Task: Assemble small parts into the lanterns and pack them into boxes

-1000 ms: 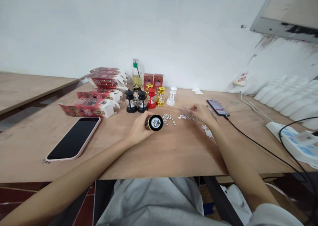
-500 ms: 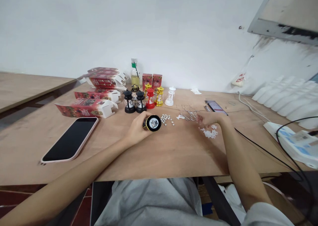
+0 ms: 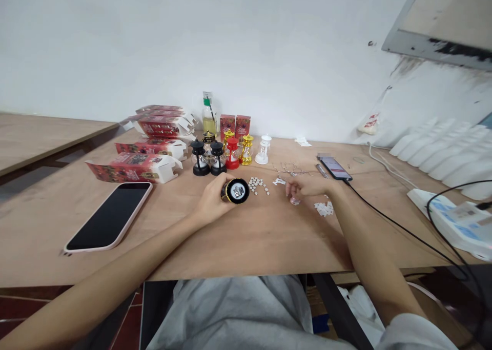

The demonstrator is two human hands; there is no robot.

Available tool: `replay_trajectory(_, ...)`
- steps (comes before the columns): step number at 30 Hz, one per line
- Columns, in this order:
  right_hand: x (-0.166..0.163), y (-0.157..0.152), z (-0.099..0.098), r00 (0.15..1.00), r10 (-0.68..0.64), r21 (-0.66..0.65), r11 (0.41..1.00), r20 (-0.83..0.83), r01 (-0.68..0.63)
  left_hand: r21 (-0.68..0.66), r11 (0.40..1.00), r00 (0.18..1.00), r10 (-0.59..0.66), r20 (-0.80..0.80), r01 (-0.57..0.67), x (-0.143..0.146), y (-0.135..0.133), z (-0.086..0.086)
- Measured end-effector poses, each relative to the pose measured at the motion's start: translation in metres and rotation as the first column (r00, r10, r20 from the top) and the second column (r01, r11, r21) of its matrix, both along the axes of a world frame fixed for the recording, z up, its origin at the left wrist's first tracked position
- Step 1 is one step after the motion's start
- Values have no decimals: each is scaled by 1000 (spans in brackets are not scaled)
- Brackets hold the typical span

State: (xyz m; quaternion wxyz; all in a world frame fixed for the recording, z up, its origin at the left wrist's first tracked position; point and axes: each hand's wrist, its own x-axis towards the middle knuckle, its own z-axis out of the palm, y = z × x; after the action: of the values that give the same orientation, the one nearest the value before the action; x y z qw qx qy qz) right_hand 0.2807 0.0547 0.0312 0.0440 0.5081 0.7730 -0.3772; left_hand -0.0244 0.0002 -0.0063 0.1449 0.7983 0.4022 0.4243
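Note:
My left hand (image 3: 213, 199) is wrapped round a small black-and-gold lantern (image 3: 235, 190) lying on its side, its open battery base turned towards me. My right hand (image 3: 307, 187) rests on the wooden table (image 3: 238, 237) with fingers pinched on a small white piece (image 3: 295, 201). Several button cells (image 3: 260, 185) lie between the two hands. A heap of thin wire handles (image 3: 292, 168) is just behind my right hand, and small white plastic bits (image 3: 324, 208) lie to its right.
Toy lanterns in black, red, gold and white (image 3: 230, 152) stand behind, with red boxes (image 3: 134, 166), a bottle (image 3: 209, 115), a big phone (image 3: 111, 214) at left, a cabled phone (image 3: 335, 167) at right and white moulded parts (image 3: 442, 145) far right.
My right hand drew back from the wire heap towards me and to the left, now pinching a small white piece. My left hand keeps the lantern still.

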Motion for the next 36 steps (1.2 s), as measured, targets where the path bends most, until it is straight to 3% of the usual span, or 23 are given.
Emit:
replay_trajectory(6, -20, -9, -1, 972, 43, 78, 997, -233, -25, -2, 1000, 1000, 0, -4, 0, 0, -1, 2)
replay_trajectory(9, -17, -12, 3, 985, 2, 242, 969, -172, 41, -12, 1000, 1000, 9, 0, -9, 1, -2, 3)
replay_trajectory(11, -15, -12, 5, 994, -12, 286, 957, -105, 42, -16, 1000, 1000, 3, 8, -3, 2, -2, 3)
replay_trajectory(16, -21, -11, -1, 996, 52, 159, 986, -72, -40, -27, 1000, 1000, -3, 14, 3, 2, -2, 3)
replay_trajectory(23, -29, -10, -9, 995, -8, 129, 991, -102, 21, -43, 999, 1000, -13, 23, 14, 3, -3, 4)
replay_trajectory(31, -34, -9, -9, 997, 49, 211, 977, -62, -35, -42, 999, 999, -14, 29, 15, 2, -3, 5)
replay_trajectory(36, -37, -8, -15, 983, 101, 277, 959, -153, -56, -31, 1000, 1000, 0, 16, 1, 2, -3, 5)
